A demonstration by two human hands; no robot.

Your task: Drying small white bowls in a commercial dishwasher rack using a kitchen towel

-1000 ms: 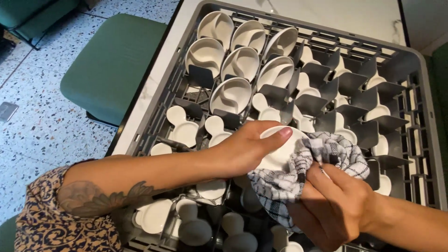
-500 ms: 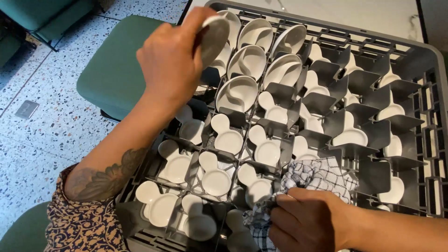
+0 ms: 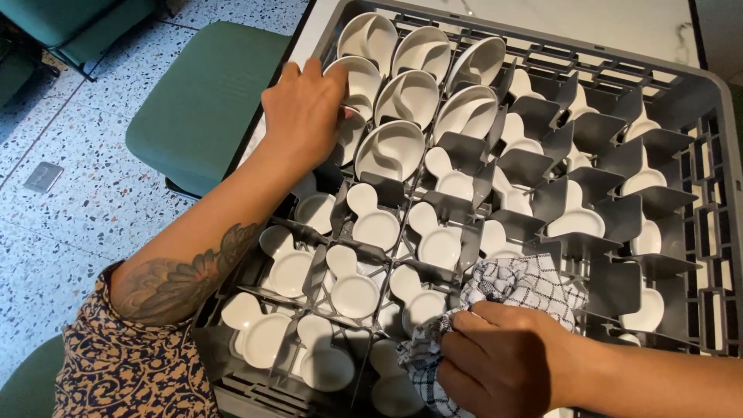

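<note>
The left hand (image 3: 303,114) closes its fingers on a small white ceramic dish (image 3: 357,81) standing on edge in the grey rack (image 3: 700,104) — glazed, hard, likely slippery and chippable, best pinched by its rim — while the right hand (image 3: 503,368) grips a soft checked cloth (image 3: 520,285).

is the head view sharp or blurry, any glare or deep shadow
Head view: sharp overall, no motion blur on the left hand; soft sheen on the upright white dishes, no harsh glare; the right hand on the checked cloth is dim, the rack evenly lit.
</note>
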